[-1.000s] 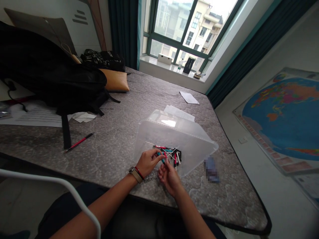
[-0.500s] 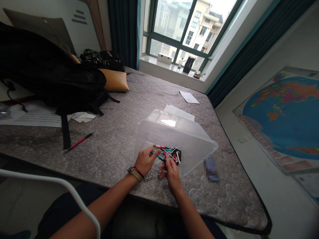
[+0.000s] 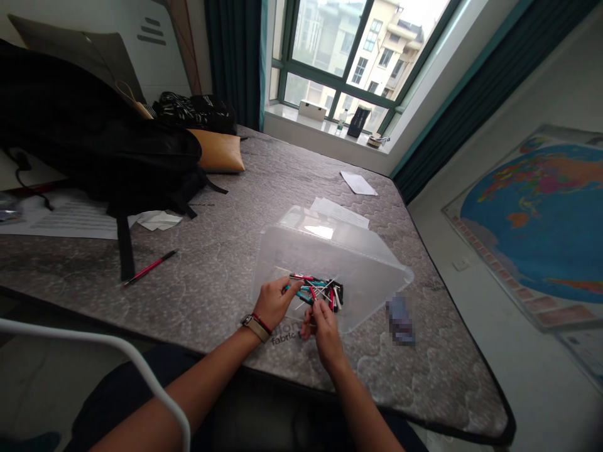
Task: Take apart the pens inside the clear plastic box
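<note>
A teal pen (image 3: 304, 299) with a dark end spans the gap between my hands. My left hand (image 3: 275, 302) is closed around its left end, thumb stretched along it. My right hand (image 3: 325, 323) pinches the dark end between thumb and fingertips. Just beyond the fingers, a translucent plastic box (image 3: 372, 282) lies with its open side towards me. Inside it is a jumble of pen parts (image 3: 332, 294): red, teal and black pieces and thin white refills. My fingers cover part of the pile.
A red and black pen (image 3: 151, 269) lies left on the patterned mattress (image 3: 211, 282). A black backpack (image 3: 103, 138), a tan pouch (image 3: 221, 151) and papers (image 3: 70, 216) are behind it. Paper sheets (image 3: 358, 183) lie beyond the box; a blurred item (image 3: 400, 321) is at right.
My hands stay almost in place on the teal pen, with only a very slight shift of the fingers. The box and its contents look the same.
</note>
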A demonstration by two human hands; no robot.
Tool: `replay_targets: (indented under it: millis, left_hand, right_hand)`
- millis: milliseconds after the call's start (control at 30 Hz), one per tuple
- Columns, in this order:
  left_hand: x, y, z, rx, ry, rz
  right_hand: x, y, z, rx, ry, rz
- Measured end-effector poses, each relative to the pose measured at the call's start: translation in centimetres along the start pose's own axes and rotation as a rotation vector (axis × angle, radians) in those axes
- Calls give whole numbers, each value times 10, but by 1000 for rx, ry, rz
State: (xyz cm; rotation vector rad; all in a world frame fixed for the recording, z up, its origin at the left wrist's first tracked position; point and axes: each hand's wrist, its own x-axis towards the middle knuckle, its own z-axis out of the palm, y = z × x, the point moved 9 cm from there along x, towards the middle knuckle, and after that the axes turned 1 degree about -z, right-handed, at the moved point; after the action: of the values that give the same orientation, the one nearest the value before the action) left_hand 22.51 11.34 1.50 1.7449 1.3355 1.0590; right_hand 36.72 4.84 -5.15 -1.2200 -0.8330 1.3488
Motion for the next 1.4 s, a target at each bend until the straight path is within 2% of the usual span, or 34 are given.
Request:
replay_targets:
  millis: [167,267,433,733,833,933,1000,1133,1200,1300,1400]
  left_hand:
    - [3,-9,-2,-35,1,-73]
    - [4,-18,0,-113,9,-136]
    - [4,-12,2,-101,-10,-96]
    - [5,-14,-1,-83,20,-104]
    - [5,-17,0,-103,26,-117]
    - [5,-20,4,-141,7,-128]
    - [4,-29,9,-220,-6,-196]
    - [-1,-57,25,-512,-10,-462]
    - [-3,-66,32,-620,-13,-549]
    - [-3,-69,38,-695,-35,-587]
    - [-3,-69,41,-752,-68,-600]
  right_hand:
    - [-4,-10,2,-107,-2,-74]
    - [-5,-8,3,-90,-20,-41]
    - [-2,5,4,37,-77,83]
    - [-5,-5,3,-48,-50,-8]
    - [-4,0,5,-54,-75,41]
    - [0,7,-3,-44,-23,83]
    - [3,10,-11,-68,54,76]
    - [3,18,-23,-79,210,33]
    - [2,16,-22,-100,222,-20]
    - [0,1,-19,-191,170,-112]
    - [-3,-15,-37,-239,213,-147]
